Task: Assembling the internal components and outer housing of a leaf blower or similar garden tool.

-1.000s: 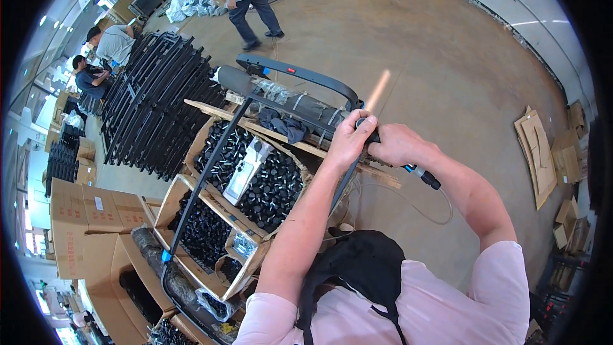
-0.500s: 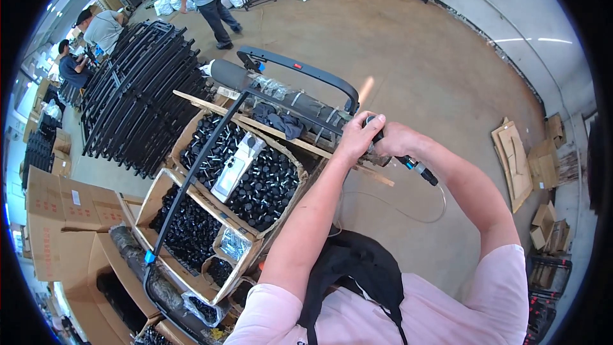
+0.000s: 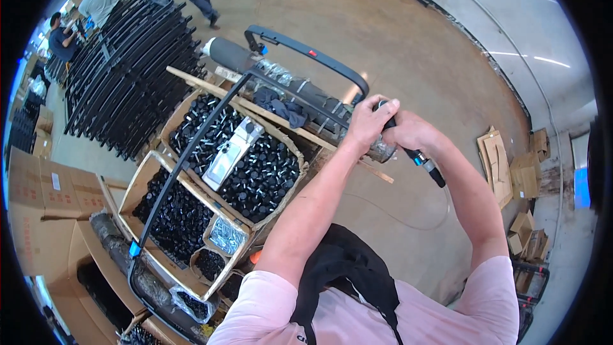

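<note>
A bent black tube frame point(image 3: 191, 147) lies slantwise over the boxes and a padded beam point(image 3: 306, 92). Near the frame's right end, my left hand point(image 3: 370, 126) is closed, thumb on top; what lies inside its grip is mostly hidden, but it appears to hold the frame. My right hand point(image 3: 414, 133) is wrapped round a black power screwdriver point(image 3: 429, 167) with a blue band, its rear end pointing toward me. The tool's front end meets my left hand. A curved black bar point(image 3: 306, 53) with a red mark rises beyond my hands.
Cardboard boxes of black-headed bolts point(image 3: 265, 176) and small black parts point(image 3: 172, 217) stand left of my arms. A white-and-grey case point(image 3: 233, 153) lies on the bolts. Stacked black frames point(image 3: 128, 70) stand farther left, near several people. A thin hose point(image 3: 408, 223) loops over the floor. Flattened cardboard point(image 3: 495, 163) leans right.
The view has shifted, so the boxes and frame sit further left. Both hands keep their grip near the frame's end. The walking person in the background has moved farther off.
</note>
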Demonstrator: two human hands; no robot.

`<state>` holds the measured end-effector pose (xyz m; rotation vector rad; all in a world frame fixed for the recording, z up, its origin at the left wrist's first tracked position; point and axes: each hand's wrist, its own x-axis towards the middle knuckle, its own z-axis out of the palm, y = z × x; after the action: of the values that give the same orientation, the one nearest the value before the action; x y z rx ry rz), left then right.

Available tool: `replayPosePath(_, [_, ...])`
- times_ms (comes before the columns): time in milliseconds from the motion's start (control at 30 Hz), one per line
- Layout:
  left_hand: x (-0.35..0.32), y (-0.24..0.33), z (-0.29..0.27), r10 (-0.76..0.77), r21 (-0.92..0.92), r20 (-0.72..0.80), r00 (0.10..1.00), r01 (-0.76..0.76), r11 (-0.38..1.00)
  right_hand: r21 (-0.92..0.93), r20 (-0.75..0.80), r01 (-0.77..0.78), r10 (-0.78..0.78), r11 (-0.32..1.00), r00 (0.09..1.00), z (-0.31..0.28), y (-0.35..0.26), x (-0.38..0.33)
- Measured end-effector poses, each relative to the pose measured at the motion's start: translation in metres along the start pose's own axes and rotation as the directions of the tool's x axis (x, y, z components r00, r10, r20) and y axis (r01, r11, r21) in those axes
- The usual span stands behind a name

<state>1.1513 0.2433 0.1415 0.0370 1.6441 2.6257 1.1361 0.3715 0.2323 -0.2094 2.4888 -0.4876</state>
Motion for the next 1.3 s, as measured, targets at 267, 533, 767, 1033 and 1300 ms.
replayPosePath(267, [0.057,0.073,-0.138,0.182,0.033,-0.260,0.948,-0.179,0.983,-0.129,0.090,0.344,-0.334,0.930,0.938,-0.012,-0.141,0.119])
replayPosePath(533, [0.115,0.141,-0.286,0.243,0.161,-0.492,0.836,-0.187,0.969,-0.138,0.100,0.502,-0.492,0.854,0.865,0.003,-0.287,0.230])
replayPosePath(767, [0.136,0.126,-0.316,0.232,0.093,-0.555,0.799,-0.218,0.972,-0.210,0.143,0.549,-0.530,0.809,0.836,0.016,-0.305,0.280])
replayPosePath(1033, [0.142,0.115,-0.320,0.281,0.105,-0.548,0.788,-0.268,0.958,-0.194,0.160,0.525,-0.501,0.829,0.850,0.018,-0.303,0.282])
replayPosePath(1300, [0.136,0.106,-0.331,0.328,0.195,-0.604,0.727,-0.264,0.944,-0.113,0.188,0.558,-0.534,0.822,0.824,0.034,-0.304,0.285])
